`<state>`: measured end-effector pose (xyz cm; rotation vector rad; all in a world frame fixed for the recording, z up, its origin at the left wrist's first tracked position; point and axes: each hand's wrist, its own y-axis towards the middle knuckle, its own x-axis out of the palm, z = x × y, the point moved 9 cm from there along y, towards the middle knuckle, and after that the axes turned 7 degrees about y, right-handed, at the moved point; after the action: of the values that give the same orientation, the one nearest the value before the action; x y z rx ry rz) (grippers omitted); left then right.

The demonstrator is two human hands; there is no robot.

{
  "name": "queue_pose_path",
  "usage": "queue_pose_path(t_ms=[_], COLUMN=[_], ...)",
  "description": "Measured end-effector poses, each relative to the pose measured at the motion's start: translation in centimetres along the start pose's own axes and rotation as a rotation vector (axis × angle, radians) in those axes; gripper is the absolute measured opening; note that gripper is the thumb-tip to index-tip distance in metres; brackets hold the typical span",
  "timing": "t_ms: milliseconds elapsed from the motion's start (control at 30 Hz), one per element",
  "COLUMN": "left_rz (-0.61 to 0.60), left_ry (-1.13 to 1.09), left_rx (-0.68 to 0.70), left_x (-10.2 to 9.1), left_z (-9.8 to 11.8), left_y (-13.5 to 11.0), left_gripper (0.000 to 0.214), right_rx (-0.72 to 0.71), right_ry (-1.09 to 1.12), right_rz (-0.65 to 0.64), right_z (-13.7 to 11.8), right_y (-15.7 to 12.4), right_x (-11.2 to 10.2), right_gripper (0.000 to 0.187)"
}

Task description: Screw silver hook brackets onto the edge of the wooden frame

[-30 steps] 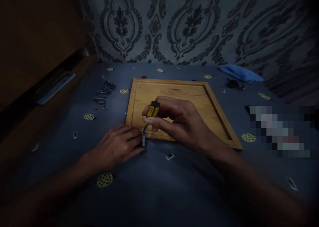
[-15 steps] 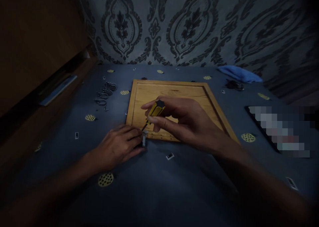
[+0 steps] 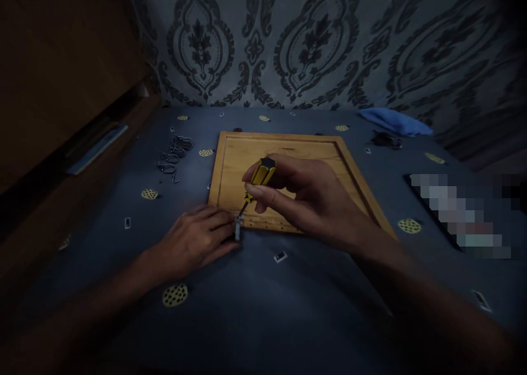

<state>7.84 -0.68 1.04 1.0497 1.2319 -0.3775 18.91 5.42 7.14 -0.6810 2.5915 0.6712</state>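
My right hand [image 3: 307,196] grips a screwdriver [image 3: 262,173] by its yellow and black handle, between thumb and fingers. The shaft slants down to the left, and its tip meets a small grey metal bracket [image 3: 237,228] at the front left corner of a framed wooden board [image 3: 284,146]. With fingers closed together, my left hand [image 3: 201,233] holds that bracket against the board's edge. A row of small dark holes runs along the board's front edge. Whether a screw sits under the tip is too small to tell.
Several bent metal hooks [image 3: 175,152] lie left of the board. A blue cloth [image 3: 395,121] and a dark bundle [image 3: 386,140] are at the back right. A blurred-out dark flat object [image 3: 432,213] lies at right. A wooden cabinet [image 3: 74,62] borders the left side.
The screwdriver handle has shifted slightly right and up and turned in my right hand, whose fingers have moved on it. My left hand and the bracket stay almost where they were.
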Motion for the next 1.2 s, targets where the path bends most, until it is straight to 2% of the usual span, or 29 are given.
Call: queue_pose_path(t_ms=[400, 667, 733, 833, 933, 1033, 1200], left_rz=[-0.009, 0.024, 0.022, 0.02, 0.014, -0.005, 0.007], left_ry=[-0.001, 0.003, 0.005, 0.01, 0.004, -0.006, 0.001], left_rx=[-0.002, 0.013, 0.01, -0.003, -0.011, -0.013, -0.001], left_x=[0.2, 0.0, 0.0, -0.1, -0.2, 0.0, 0.0], left_z=[-0.1, 0.1, 0.1, 0.0, 0.0, 0.0, 0.1], left_y=[-0.1, 0.0, 0.0, 0.1, 0.2, 0.2, 0.2], left_gripper=[0.029, 0.028, 0.028, 0.028, 0.028, 0.03, 0.031], right_rx=[-0.029, -0.1, -0.101, -0.063, -0.016, -0.007, -0.013], right_ry=[-0.017, -0.055, -0.067, 0.069, 0.381, 0.464, 0.523], right_rz=[-0.053, -0.116, -0.099, -0.026, 0.079, 0.142, 0.191], right_z=[0.5, -0.5, -0.8, -1.0, -0.9, -1.2, -1.5], right_y=[0.0, 0.0, 0.0, 0.1, 0.2, 0.6, 1.5], right_x=[0.7, 1.0, 1.0, 1.2, 1.8, 2.7, 3.8], right_gripper=[0.043, 0.032, 0.026, 0.012, 0.017, 0.009, 0.033])
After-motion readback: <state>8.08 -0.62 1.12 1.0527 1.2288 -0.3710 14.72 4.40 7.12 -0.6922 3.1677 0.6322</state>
